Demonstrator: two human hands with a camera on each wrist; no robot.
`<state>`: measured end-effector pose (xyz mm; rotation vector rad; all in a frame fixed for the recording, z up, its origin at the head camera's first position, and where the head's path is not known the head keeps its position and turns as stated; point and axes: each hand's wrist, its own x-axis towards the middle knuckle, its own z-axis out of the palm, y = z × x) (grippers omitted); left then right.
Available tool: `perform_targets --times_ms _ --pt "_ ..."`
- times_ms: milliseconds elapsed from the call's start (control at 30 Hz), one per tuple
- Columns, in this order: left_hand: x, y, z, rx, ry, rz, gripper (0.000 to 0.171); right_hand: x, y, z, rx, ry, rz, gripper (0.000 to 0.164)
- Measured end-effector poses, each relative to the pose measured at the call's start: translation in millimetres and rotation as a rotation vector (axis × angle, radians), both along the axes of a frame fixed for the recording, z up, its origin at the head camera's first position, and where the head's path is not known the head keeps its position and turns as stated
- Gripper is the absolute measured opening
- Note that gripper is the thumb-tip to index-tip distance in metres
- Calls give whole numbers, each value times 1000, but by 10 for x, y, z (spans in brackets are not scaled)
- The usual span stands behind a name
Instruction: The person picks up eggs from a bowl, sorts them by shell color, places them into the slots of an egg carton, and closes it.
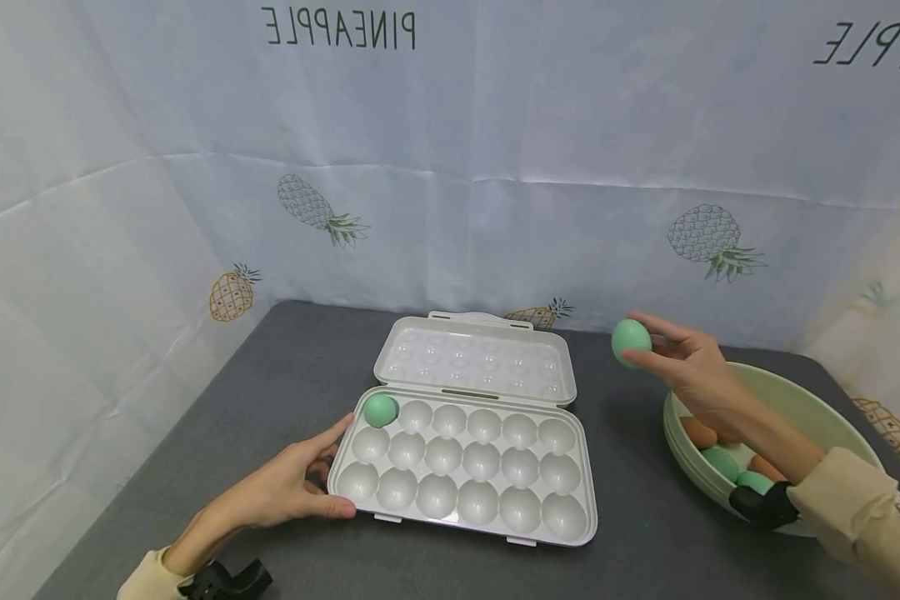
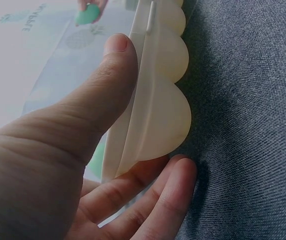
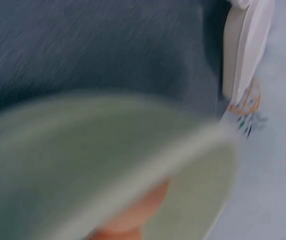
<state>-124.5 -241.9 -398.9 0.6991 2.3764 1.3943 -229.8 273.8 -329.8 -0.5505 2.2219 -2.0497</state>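
Observation:
A white egg tray (image 1: 461,437) lies on the table with its hinged lid (image 1: 471,358) folded back. One green egg (image 1: 380,410) sits in the cup at its back left corner. My left hand (image 1: 285,487) holds the tray's left end, thumb at the front corner; the left wrist view shows fingers (image 2: 173,195) bent against the tray's side and underside. Between the thumb and fingers of my right hand (image 1: 690,367) is another green egg (image 1: 626,343), raised to the right of the lid. The right wrist view is blurred and hides the right fingers.
A pale green bowl (image 1: 802,400) with brown eggs (image 1: 697,432) and green eggs (image 1: 720,463) stands at the right, partly behind my right forearm. The dark grey table (image 1: 311,350) meets a pineapple-print curtain (image 1: 510,125) at the back and sides.

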Motion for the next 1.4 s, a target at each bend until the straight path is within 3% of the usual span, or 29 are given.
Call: perform_targets --times_ms 100,233,567,767,1400 --pt "7 2 -9 6 -1 0 115 -3 -155 6 -5 -8 6 50" --pt "4 0 -14 0 12 -2 115 6 -327 8 64 9 -32 45" --pt "8 -8 -5 -7 17 -6 116 43 -657 0 202 13 -47 52" --pt "6 -6 5 -11 25 -7 115 10 -867 -19 166 -16 -43 50" --pt "-4 1 -2 -6 -6 6 116 8 -1628 -207 67 -43 120 54"
